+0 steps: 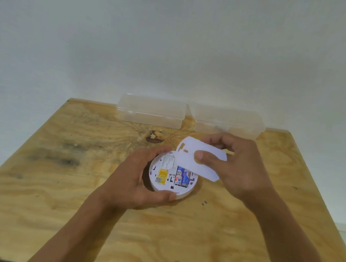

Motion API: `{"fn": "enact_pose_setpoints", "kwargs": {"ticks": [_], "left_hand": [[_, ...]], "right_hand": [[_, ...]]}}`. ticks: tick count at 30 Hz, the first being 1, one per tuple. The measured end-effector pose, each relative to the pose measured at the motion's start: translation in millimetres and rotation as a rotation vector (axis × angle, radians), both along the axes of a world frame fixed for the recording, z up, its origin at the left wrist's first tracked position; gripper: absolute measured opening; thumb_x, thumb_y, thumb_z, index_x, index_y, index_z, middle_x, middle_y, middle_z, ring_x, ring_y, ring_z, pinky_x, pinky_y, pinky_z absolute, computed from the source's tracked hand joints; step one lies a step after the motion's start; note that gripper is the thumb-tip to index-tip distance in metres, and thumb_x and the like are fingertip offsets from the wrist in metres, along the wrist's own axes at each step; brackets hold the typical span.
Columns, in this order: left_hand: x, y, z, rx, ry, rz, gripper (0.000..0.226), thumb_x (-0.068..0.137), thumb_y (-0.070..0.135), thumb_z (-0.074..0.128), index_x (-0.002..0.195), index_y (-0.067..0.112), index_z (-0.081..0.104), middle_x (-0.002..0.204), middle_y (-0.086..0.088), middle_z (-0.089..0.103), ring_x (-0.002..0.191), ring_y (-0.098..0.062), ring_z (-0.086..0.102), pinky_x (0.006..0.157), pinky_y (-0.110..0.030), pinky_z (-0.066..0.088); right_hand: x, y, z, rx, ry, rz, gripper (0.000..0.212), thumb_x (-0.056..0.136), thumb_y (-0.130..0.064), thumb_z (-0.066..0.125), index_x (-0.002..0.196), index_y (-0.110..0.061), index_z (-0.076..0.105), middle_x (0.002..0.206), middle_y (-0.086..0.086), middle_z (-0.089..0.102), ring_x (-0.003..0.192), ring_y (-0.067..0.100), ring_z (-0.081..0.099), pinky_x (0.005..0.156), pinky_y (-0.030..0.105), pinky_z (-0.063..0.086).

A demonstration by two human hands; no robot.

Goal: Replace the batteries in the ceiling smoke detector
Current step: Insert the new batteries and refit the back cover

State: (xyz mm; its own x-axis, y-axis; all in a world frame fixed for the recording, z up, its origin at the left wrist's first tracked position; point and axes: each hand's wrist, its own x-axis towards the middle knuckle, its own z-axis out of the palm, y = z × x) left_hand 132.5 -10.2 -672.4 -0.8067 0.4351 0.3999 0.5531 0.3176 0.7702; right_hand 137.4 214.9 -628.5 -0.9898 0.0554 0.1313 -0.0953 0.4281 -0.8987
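Over a plywood table (51, 180), a left hand (132, 182) cups the round white plastic smoke detector (168, 174), blue batteries (182, 177) exposed, while the right hand (235, 172) pinches its lifted white backplate (199, 160), whose tabs might snap if twisted.

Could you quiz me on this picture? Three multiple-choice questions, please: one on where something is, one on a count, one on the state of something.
1. Where are the clear boxes?
A. at the table's far edge
B. under the hands
C. on the floor

2. How many batteries show in the smoke detector?
A. none
B. two
C. five

3. The white cover is:
A. fastened on
B. lifted off in the right hand
C. lying on the table

Answers: 1 A, they stand by the wall. 2 B, two blue cells lie side by side. 3 B, fingers pinch it while the left hand grips the detector.
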Motion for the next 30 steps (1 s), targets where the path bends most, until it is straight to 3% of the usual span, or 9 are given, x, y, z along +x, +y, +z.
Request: {"fn": "enact_pose_setpoints", "kwargs": {"ticks": [3, 5, 7, 10, 12, 14, 19, 23, 30], "left_hand": [[0, 0, -1, 0.024, 0.014, -0.023, 0.069, 0.067, 0.010, 0.092, 0.127, 0.022, 0.061, 0.113, 0.003, 0.072, 0.099, -0.013, 0.070, 0.079, -0.032, 0.058], [0, -1, -3, 0.016, 0.025, -0.002, 0.068, 0.066, 0.016, 0.093, 0.126, 0.019, 0.061, 0.110, 0.002, 0.071, 0.095, -0.014, 0.069, 0.077, -0.037, 0.056], [0, -2, -3, 0.011, 0.030, 0.000, 0.065, 0.066, 0.027, 0.092, 0.123, 0.021, 0.060, 0.111, 0.006, 0.069, 0.094, -0.010, 0.069, 0.077, -0.033, 0.056], [1, -1, 2, 0.015, 0.040, -0.004, 0.061, 0.067, 0.038, 0.086, 0.120, 0.031, 0.056, 0.113, 0.008, 0.066, 0.093, -0.008, 0.068, 0.076, -0.032, 0.056], [0, 0, 3, 0.026, 0.041, -0.014, 0.060, 0.069, 0.038, 0.084, 0.121, 0.030, 0.055, 0.110, 0.006, 0.066, 0.090, -0.011, 0.068, 0.074, -0.034, 0.055], [0, -1, 4, 0.027, 0.055, -0.020, 0.059, 0.071, 0.039, 0.083, 0.121, 0.032, 0.054, 0.111, 0.010, 0.065, 0.091, -0.008, 0.066, 0.074, -0.032, 0.054], [0, -2, 1, 0.031, 0.057, -0.013, 0.063, 0.068, 0.036, 0.085, 0.122, 0.033, 0.053, 0.116, 0.013, 0.063, 0.095, -0.007, 0.066, 0.077, -0.032, 0.054], [-2, -4, -4, 0.037, 0.010, -0.007, 0.063, 0.067, 0.023, 0.093, 0.121, 0.023, 0.062, 0.110, 0.005, 0.070, 0.095, -0.014, 0.070, 0.079, -0.039, 0.055], [-2, -5, -6, 0.020, 0.010, 0.014, 0.070, 0.063, 0.034, 0.092, 0.124, 0.032, 0.059, 0.121, 0.015, 0.064, 0.103, -0.005, 0.067, 0.086, -0.029, 0.055]], "right_hand": [[-2, -18, 5, 0.148, -0.019, 0.161, 0.025, 0.068, -0.028, 0.086, 0.089, -0.029, 0.072, 0.087, -0.012, 0.068, 0.087, 0.003, 0.063, 0.073, 0.025, 0.052], [-4, -26, 5, 0.276, -0.016, 0.213, 0.021, 0.071, -0.031, 0.084, 0.087, -0.030, 0.072, 0.090, -0.018, 0.069, 0.087, -0.008, 0.059, 0.070, 0.010, 0.043], [-6, -27, 5, 0.372, -0.019, 0.223, 0.021, 0.074, -0.038, 0.082, 0.093, -0.033, 0.073, 0.097, -0.020, 0.067, 0.089, -0.008, 0.057, 0.069, 0.004, 0.038], [-6, -22, 9, 0.481, -0.080, 0.298, 0.050, 0.068, -0.054, 0.081, 0.112, -0.035, 0.068, 0.114, -0.015, 0.061, 0.098, 0.002, 0.055, 0.073, 0.016, 0.041], [-5, -18, 14, 0.563, -0.128, 0.376, 0.070, 0.061, -0.060, 0.083, 0.122, -0.036, 0.061, 0.117, -0.016, 0.054, 0.097, 0.001, 0.050, 0.071, 0.015, 0.038], [-5, -18, 17, 0.630, -0.132, 0.421, 0.076, 0.061, -0.058, 0.083, 0.129, -0.034, 0.057, 0.117, -0.015, 0.052, 0.098, 0.004, 0.049, 0.070, 0.013, 0.037], [-5, -20, 19, 0.754, -0.039, 0.451, 0.067, 0.075, -0.055, 0.076, 0.134, -0.030, 0.056, 0.121, -0.012, 0.054, 0.103, 0.009, 0.047, 0.080, 0.026, 0.040], [-4, -21, 14, 0.717, 0.043, 0.479, 0.058, 0.078, -0.055, 0.072, 0.130, -0.032, 0.060, 0.127, -0.014, 0.056, 0.105, 0.005, 0.043, 0.081, 0.021, 0.034], [-10, -24, 1, 0.729, 0.026, 0.538, 0.057, 0.082, -0.054, 0.069, 0.134, -0.032, 0.058, 0.140, -0.013, 0.051, 0.121, 0.007, 0.036, 0.089, 0.026, 0.031]]}}
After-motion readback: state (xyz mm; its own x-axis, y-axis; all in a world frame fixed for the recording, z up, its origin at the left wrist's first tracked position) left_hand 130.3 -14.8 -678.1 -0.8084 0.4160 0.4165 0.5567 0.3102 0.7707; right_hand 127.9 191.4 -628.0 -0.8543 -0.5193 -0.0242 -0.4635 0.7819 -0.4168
